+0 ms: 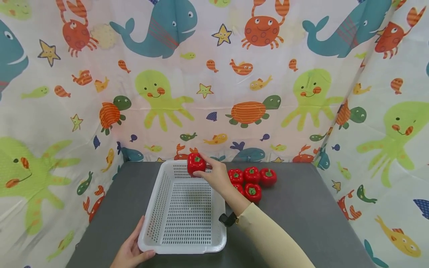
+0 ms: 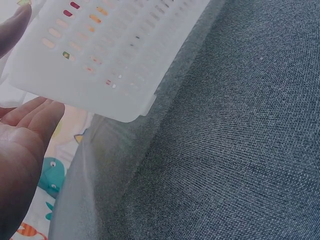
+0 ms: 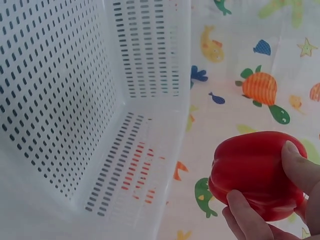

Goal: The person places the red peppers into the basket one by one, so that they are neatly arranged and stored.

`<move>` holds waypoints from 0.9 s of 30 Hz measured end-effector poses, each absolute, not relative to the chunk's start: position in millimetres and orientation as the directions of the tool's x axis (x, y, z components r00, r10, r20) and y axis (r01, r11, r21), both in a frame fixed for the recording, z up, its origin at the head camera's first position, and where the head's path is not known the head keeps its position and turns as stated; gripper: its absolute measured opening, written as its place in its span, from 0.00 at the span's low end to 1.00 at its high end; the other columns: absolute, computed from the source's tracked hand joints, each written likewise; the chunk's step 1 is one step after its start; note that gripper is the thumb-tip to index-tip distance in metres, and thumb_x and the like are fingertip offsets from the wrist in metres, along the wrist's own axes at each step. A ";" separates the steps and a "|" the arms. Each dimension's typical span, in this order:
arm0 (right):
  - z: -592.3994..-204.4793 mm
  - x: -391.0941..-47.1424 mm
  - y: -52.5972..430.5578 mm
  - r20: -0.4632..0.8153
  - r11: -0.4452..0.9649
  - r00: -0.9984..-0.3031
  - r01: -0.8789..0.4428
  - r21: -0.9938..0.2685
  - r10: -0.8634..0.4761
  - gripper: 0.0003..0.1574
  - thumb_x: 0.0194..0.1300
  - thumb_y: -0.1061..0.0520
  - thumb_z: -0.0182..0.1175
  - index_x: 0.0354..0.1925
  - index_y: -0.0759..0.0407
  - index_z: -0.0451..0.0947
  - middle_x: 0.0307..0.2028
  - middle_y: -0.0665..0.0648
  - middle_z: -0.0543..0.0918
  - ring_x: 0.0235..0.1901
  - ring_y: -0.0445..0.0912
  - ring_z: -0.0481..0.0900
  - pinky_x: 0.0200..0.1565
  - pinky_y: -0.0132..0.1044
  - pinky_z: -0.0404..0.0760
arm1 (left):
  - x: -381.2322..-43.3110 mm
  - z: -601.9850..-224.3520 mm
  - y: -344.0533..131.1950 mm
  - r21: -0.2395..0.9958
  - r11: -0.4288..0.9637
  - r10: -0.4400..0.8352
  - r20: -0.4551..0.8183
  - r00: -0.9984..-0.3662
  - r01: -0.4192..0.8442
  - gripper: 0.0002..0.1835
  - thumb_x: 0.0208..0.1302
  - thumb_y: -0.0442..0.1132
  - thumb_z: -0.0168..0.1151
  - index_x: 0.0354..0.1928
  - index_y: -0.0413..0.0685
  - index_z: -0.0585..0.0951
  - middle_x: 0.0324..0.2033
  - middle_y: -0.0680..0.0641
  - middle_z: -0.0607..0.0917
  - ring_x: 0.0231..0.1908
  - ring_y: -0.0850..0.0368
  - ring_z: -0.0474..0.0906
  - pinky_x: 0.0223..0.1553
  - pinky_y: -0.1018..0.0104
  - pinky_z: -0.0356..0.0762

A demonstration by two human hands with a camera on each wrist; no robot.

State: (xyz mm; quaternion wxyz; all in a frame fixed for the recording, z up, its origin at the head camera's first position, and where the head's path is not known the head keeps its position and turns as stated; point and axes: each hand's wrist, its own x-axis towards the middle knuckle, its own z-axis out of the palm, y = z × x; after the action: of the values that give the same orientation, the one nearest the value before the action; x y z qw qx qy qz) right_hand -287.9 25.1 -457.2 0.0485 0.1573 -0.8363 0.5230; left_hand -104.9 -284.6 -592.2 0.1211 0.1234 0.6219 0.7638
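My right hand (image 1: 216, 176) grips a red bell pepper (image 1: 196, 164) with its green stem up, over the far end of a white perforated plastic basket (image 1: 182, 249). In the right wrist view the thumb and fingers wrap the pepper's glossy side, beside the basket wall (image 3: 145, 55). My left hand (image 1: 131, 248) holds the basket's near left corner, thumb at the front rim and fingers along the outer side. The left wrist view shows that corner between thumb and fingers (image 2: 42, 117). No pepper shows inside the basket.
Several more red bell peppers (image 1: 252, 175) stand grouped on the dark grey table (image 1: 295, 208), right of the basket and partly behind the right forearm. A curtain (image 1: 214, 82) printed with sea animals encloses the back and both sides.
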 end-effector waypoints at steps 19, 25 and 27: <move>-463.3 -293.7 -0.3 0.207 0.435 -0.954 -0.285 -0.854 -0.218 0.48 0.59 0.50 0.74 0.73 0.34 0.66 0.67 0.53 0.76 0.57 0.52 0.81 0.50 0.38 0.89 | -103.9 -592.0 -281.5 0.977 -0.197 0.324 -0.009 -0.946 -0.077 0.59 0.64 0.19 0.59 0.80 0.60 0.30 0.79 0.39 0.32 0.66 0.71 0.69 0.61 0.56 0.79; -470.2 -295.7 -6.6 0.184 0.455 -0.959 -0.265 -0.850 -0.215 0.49 0.59 0.50 0.74 0.74 0.33 0.65 0.67 0.53 0.76 0.57 0.52 0.80 0.50 0.39 0.89 | -103.5 -590.3 -281.3 0.981 -0.177 0.303 -0.022 -0.953 -0.079 0.60 0.64 0.20 0.60 0.81 0.59 0.31 0.79 0.39 0.33 0.65 0.73 0.69 0.60 0.57 0.80; -474.4 -297.1 -9.1 0.175 0.462 -0.962 -0.256 -0.849 -0.210 0.48 0.60 0.51 0.74 0.74 0.34 0.65 0.67 0.53 0.77 0.57 0.52 0.80 0.51 0.39 0.89 | -103.0 -589.7 -281.2 0.983 -0.167 0.296 -0.022 -0.955 -0.075 0.60 0.63 0.20 0.61 0.81 0.58 0.31 0.79 0.37 0.32 0.65 0.73 0.69 0.59 0.57 0.81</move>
State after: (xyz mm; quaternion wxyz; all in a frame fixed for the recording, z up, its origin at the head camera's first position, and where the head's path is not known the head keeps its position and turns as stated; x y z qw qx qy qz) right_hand -297.1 -9.1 -474.4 0.0228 0.1363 -0.8546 0.5006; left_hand -103.0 -281.2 -589.7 0.1222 0.0872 0.6336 0.7590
